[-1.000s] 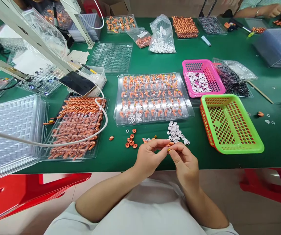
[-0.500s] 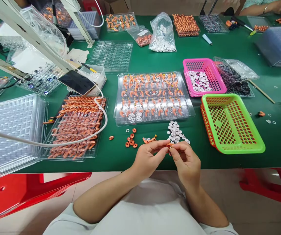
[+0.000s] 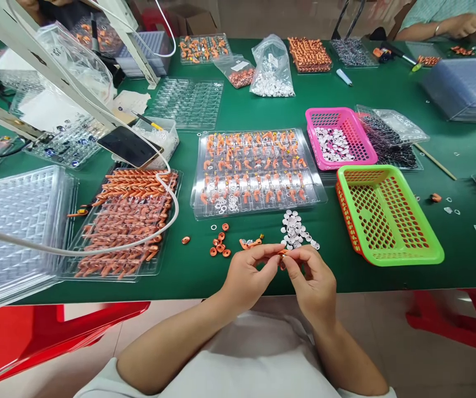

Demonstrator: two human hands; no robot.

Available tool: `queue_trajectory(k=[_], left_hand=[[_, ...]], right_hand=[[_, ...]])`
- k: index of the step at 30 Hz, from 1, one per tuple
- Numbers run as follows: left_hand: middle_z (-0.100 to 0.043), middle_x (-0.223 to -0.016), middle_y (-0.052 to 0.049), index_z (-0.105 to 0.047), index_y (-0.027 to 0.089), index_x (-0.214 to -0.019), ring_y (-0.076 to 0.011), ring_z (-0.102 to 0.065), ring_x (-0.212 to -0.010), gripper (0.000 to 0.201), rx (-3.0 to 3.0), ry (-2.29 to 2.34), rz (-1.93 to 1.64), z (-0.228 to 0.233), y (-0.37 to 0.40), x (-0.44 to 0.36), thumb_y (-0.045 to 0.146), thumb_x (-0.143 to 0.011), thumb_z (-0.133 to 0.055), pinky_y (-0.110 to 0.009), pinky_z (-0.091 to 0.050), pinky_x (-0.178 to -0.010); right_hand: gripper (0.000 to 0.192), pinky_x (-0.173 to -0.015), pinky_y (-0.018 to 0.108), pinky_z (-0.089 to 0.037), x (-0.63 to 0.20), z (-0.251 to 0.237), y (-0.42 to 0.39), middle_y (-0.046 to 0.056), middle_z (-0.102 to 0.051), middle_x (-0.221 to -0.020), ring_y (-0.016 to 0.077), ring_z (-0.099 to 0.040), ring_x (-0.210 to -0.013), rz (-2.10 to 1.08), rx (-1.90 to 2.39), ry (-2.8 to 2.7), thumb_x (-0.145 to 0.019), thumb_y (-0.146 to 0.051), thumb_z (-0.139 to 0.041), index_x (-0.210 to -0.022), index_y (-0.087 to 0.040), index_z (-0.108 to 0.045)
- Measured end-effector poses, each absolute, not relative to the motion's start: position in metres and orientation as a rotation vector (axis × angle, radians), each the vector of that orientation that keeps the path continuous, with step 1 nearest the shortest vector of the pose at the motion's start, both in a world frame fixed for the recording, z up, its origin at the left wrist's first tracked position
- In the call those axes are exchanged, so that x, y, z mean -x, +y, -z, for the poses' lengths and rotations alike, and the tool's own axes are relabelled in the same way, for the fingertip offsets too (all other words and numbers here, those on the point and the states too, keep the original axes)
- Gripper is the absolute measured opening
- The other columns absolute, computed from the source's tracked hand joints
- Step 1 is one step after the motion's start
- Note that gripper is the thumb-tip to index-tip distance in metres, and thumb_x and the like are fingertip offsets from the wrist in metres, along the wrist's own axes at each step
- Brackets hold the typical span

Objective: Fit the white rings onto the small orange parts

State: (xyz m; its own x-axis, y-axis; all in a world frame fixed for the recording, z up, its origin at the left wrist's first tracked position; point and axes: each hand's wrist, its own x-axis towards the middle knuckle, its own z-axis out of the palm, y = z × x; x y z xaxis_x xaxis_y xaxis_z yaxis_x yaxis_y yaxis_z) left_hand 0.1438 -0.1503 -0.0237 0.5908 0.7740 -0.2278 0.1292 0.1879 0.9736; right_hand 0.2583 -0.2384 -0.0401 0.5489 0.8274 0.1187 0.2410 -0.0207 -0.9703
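Here, label by label, from the hands outward.

Left hand (image 3: 248,273): raised just above the near edge of the bench (image 3: 262,108), thumb and forefinger pinched on a small orange part (image 3: 282,254).
Right hand (image 3: 313,282): meets the left, fingertip to fingertip, and pinches the same part from the other side.
Orange part: held between both hands over the bench edge; it is mostly hidden by the fingertips, so its shape is hard to make out, possibly a small fitting with a darker end.
White discs (image 3: 296,232): a loose heap lying on the bench just beyond the fingertips.
Orange pieces (image 3: 251,242): a few lying just left of the discs, near the left hand.
Orange rings (image 3: 219,245): a small cluster further left, with one white ring (image 3: 214,227) and one single orange ring (image 3: 186,240) apart from it.
Clear blister tray (image 3: 258,168): beyond the discs, its pockets hold orange parts and white rings.
Green basket (image 3: 389,218): to the right of the hands, resting on the bench.
Pink basket (image 3: 340,138): behind the green one, with white discs inside.
Tray of long orange parts (image 3: 125,221): to the left, with a white cable (image 3: 155,232) curving across it.
Phone (image 3: 129,147): propped behind that tray.
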Motion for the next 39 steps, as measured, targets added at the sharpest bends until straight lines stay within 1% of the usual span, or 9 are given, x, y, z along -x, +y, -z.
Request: queue_trajectory(k=[4, 7, 9, 14, 17, 21, 28, 34, 39], left_hand=[[-0.076, -0.106, -0.006, -0.074, 0.019, -0.108, -0.0228, -0.072, -0.097, 0.026, -1.429, 0.863, -0.53, 0.024, -0.151, -0.141, 0.022, -0.085, -0.063, -0.032, -0.058, -0.089], [-0.076, -0.109, -0.005, -0.074, 0.022, -0.109, -0.0239, -0.071, -0.102, 0.027, -1.496, 0.852, -0.531, 0.024, -0.15, -0.14, 0.022, -0.085, -0.064, -0.033, -0.057, -0.092], [-0.076, -0.108, -0.004, -0.075, 0.023, -0.108, -0.0241, -0.071, -0.101, 0.025, -1.526, 0.836, -0.534, 0.024, -0.149, -0.139, 0.023, -0.085, -0.065, -0.033, -0.057, -0.091], [-0.078, -0.099, -0.004, -0.076, 0.024, -0.105, -0.0222, -0.073, -0.092, 0.022, -1.522, 0.782, -0.516, 0.025, -0.148, -0.136, 0.025, -0.087, -0.065, -0.03, -0.058, -0.084], [-0.078, -0.095, -0.003, -0.076, 0.023, -0.103, -0.0208, -0.074, -0.088, 0.02, -1.475, 0.756, -0.506, 0.025, -0.147, -0.135, 0.025, -0.086, -0.065, -0.028, -0.059, -0.082], [-0.078, -0.092, -0.004, -0.077, 0.022, -0.098, -0.0203, -0.073, -0.085, 0.017, -1.335, 0.747, -0.481, 0.024, -0.147, -0.134, 0.026, -0.086, -0.066, -0.028, -0.059, -0.08], [-0.075, -0.073, -0.005, -0.076, 0.016, -0.089, -0.0194, -0.071, -0.072, 0.018, -1.152, 0.813, -0.482, 0.02, -0.144, -0.135, 0.03, -0.08, -0.071, -0.03, -0.06, -0.072], [-0.077, -0.075, -0.005, -0.077, 0.016, -0.085, -0.0195, -0.072, -0.072, 0.013, -1.162, 0.877, -0.513, 0.023, -0.146, -0.138, 0.023, -0.077, -0.071, -0.029, -0.06, -0.071], [-0.078, -0.081, -0.005, -0.077, 0.017, -0.088, -0.0184, -0.073, -0.074, 0.013, -1.293, 0.889, -0.554, 0.027, -0.148, -0.135, 0.018, -0.079, -0.067, -0.026, -0.059, -0.072]], right_hand=[[0.005, -0.063, 0.029, -0.047, -0.261, 0.041, -0.237, 0.003, -0.062, -0.085, 0.0174, -0.059, -0.076, -0.569, 1.613, -0.97, -0.092, -0.023, -0.059, -0.09, -0.023, -0.064], [0.005, -0.066, 0.03, -0.048, -0.265, 0.04, -0.237, 0.003, -0.062, -0.086, 0.0178, -0.059, -0.078, -0.596, 1.615, -0.977, -0.091, -0.024, -0.06, -0.089, -0.023, -0.064], [0.006, -0.067, 0.03, -0.048, -0.268, 0.04, -0.236, 0.002, -0.062, -0.083, 0.0176, -0.059, -0.077, -0.664, 1.602, -0.963, -0.091, -0.026, -0.06, -0.088, -0.022, -0.063], [0.015, -0.061, 0.026, -0.049, -0.277, 0.038, -0.234, -0.001, -0.059, -0.072, 0.0149, -0.058, -0.066, -0.918, 1.52, -0.862, -0.088, -0.033, -0.065, -0.08, -0.021, -0.061], [0.015, -0.061, 0.026, -0.051, -0.278, 0.037, -0.234, -0.001, -0.06, -0.072, 0.0148, -0.06, -0.066, -1.023, 1.461, -0.797, -0.086, -0.034, -0.068, -0.084, -0.021, -0.061], [0.012, -0.061, 0.026, -0.05, -0.275, 0.034, -0.234, 0.0, -0.06, -0.075, 0.0145, -0.06, -0.066, -0.977, 1.482, -0.839, -0.088, -0.032, -0.066, -0.084, -0.02, -0.064], [0.009, -0.063, 0.028, -0.051, -0.269, 0.034, -0.232, 0.001, -0.062, -0.077, 0.0157, -0.06, -0.069, -0.916, 1.516, -0.938, -0.09, -0.026, -0.061, -0.085, -0.021, -0.066], [0.006, -0.057, 0.026, -0.046, -0.267, 0.032, -0.23, 0.0, -0.059, -0.076, 0.0133, -0.056, -0.063, -0.836, 1.575, -0.982, -0.088, -0.021, -0.06, -0.082, -0.021, -0.062], [0.009, -0.053, 0.025, -0.042, -0.265, 0.03, -0.228, -0.001, -0.055, -0.072, 0.0126, -0.052, -0.061, -0.778, 1.601, -1.034, -0.086, -0.018, -0.058, -0.078, -0.021, -0.057]])
